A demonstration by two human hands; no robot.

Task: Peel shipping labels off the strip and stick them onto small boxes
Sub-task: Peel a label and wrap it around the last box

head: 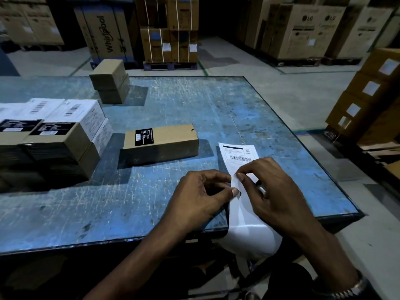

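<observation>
White label strip (244, 208) draped over a scuffed blue table's (194, 100) near edge is pinched by a worker's left hand (201, 195) and right hand (272, 191), fingertips working at the seam of a barcoded shipping label (238, 154) just beyond them. Left of the fingers, a small brown box (161, 144) waits unlabelled; the peel appears barely begun. White-labelled boxes (71, 111) are stacked farther left.

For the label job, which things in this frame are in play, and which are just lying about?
In play:
label strip, pinched by left hand and right hand
single brown box on the blue table
stacked small boxes

Lying about:
two stacked plain boxes
Whirlpool carton
LG cartons
</observation>
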